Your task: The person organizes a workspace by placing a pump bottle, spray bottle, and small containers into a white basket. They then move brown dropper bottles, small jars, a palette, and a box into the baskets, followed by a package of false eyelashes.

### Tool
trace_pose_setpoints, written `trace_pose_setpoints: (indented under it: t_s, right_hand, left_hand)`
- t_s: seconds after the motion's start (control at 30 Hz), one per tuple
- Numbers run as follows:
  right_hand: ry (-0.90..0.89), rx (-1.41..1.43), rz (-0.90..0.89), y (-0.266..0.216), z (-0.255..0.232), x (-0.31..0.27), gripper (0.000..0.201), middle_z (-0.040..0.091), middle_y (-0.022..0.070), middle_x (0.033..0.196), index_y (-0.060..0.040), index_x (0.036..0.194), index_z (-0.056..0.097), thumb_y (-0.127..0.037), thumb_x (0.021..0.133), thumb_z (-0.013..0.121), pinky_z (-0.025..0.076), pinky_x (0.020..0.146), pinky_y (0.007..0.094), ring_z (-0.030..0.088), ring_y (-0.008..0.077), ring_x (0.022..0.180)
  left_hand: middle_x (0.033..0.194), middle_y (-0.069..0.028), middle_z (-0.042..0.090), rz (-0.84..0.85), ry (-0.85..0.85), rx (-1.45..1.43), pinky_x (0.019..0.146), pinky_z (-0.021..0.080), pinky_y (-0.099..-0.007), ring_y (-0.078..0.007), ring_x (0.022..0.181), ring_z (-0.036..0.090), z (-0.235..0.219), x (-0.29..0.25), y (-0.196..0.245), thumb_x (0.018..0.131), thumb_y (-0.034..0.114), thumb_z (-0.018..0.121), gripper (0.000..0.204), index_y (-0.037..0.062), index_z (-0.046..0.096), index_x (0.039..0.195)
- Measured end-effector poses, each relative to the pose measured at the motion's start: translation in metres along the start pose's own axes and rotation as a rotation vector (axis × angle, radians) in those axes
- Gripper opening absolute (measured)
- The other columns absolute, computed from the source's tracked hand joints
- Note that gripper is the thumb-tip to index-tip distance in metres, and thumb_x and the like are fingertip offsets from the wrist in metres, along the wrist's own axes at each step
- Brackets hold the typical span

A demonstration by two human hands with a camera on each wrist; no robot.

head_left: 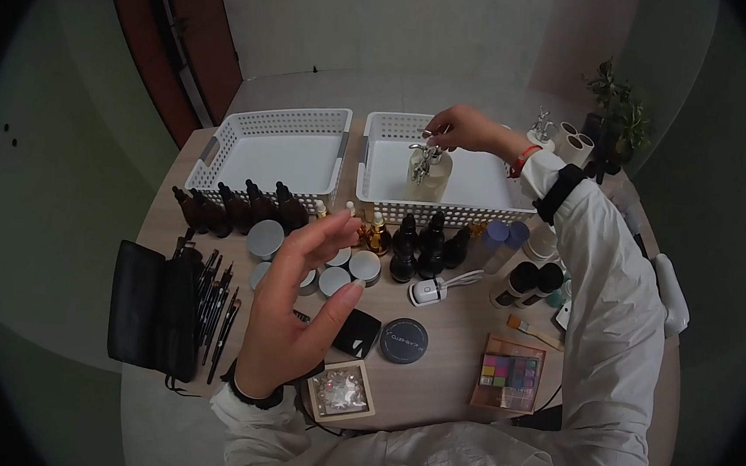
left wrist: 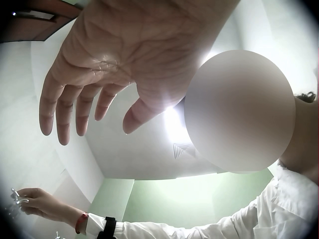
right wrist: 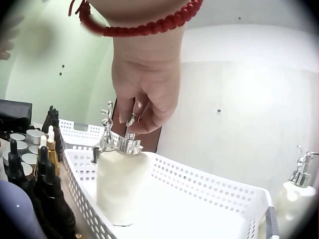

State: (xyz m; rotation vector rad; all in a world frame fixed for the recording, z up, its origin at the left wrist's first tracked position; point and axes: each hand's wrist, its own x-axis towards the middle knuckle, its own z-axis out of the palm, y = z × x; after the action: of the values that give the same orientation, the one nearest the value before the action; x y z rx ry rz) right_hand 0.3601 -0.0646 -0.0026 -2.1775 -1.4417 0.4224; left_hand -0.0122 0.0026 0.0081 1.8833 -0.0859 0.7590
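Clearly, in the head view, the right hand (head_left: 467, 128) pinches the metal top (head_left: 432, 155) of a pump bottle (head_left: 434, 185) within the walls of the right white basket (head_left: 497, 218); that slim top is probably easier to grip than the broad body. The left hand (head_left: 283, 322) is raised near the jars (head_left: 364, 267), thumb and fingers wide apart, holding nothing, perhaps high to avoid knocking the crowded dropper bottles (head_left: 290, 211). The left wrist view shows its bare palm. In the right wrist view, the right fingers close narrowly from above, which likely helps the bottle's upright pose; whether its base touches the basket floor I cannot tell. A second pump bottle (right wrist: 294, 206) stands outside the basket.
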Motion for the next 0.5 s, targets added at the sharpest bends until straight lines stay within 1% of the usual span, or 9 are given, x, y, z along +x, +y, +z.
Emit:
trace_pose_setpoints:
  t_s: [0.1, 0.23, 0.3, 0.43, 0.5]
  right_hand:
    - [0.012, -0.03, -0.029, 0.001, 0.001, 0.003, 0.025, 0.069, 0.0082, 0.081, 0.0015, 0.101, 0.067, -0.016, 0.083, 0.068, 0.053, 0.065, 0.0273, 0.065, 0.0139, 0.068]
    - [0.007, -0.022, -0.029, -0.003, 0.0, 0.002, 0.024, 0.069, 0.0087, 0.08, 0.0014, 0.1, 0.067, -0.014, 0.082, 0.069, 0.054, 0.064, 0.0266, 0.066, 0.0135, 0.068]
    - [0.0, 0.011, 0.001, -0.006, -0.001, -0.001, 0.023, 0.069, 0.0091, 0.079, 0.0011, 0.099, 0.068, -0.013, 0.081, 0.069, 0.054, 0.064, 0.0258, 0.066, 0.0134, 0.068]
    - [-0.003, -0.014, -0.008, -0.01, -0.002, -0.006, 0.022, 0.069, 0.0087, 0.079, 0.0002, 0.098, 0.069, -0.012, 0.08, 0.069, 0.054, 0.065, 0.0257, 0.066, 0.0134, 0.068]
    - [-0.068, -0.036, -0.003, -0.012, -0.003, -0.007, 0.028, 0.069, 0.0094, 0.086, 0.0016, 0.108, 0.065, -0.013, 0.084, 0.067, 0.053, 0.068, 0.0268, 0.065, 0.0131, 0.072]
  left_hand:
    - [0.127, -0.0163, 0.051, -0.002, 0.005, -0.007, 0.1, 0.041, -0.0351, -0.0243, 0.118, 0.052, 0.0, 0.0, 0.0, 0.084, 0.0, 0.06, 0.052, -0.0016, 0.041, 0.132]
    - [0.127, -0.0163, 0.051, 0.002, 0.004, -0.007, 0.1, 0.041, -0.0351, -0.0243, 0.118, 0.052, -0.001, 0.0, 0.0, 0.084, 0.0, 0.059, 0.052, -0.0017, 0.041, 0.132]
    - [0.127, -0.0163, 0.052, 0.002, 0.003, -0.009, 0.1, 0.041, -0.035, -0.0242, 0.118, 0.052, -0.001, 0.001, -0.001, 0.084, 0.0, 0.06, 0.052, -0.0017, 0.041, 0.132]
    - [0.127, -0.0162, 0.052, 0.012, -0.005, 0.003, 0.1, 0.041, -0.0349, -0.0239, 0.117, 0.052, 0.0, 0.001, 0.0, 0.084, 0.0, 0.06, 0.052, -0.0015, 0.041, 0.132]
    - [0.126, -0.0162, 0.053, 0.011, -0.001, 0.006, 0.099, 0.041, -0.035, -0.0239, 0.117, 0.053, 0.0, 0.001, 0.0, 0.084, 0.0, 0.06, 0.052, -0.0013, 0.041, 0.132]
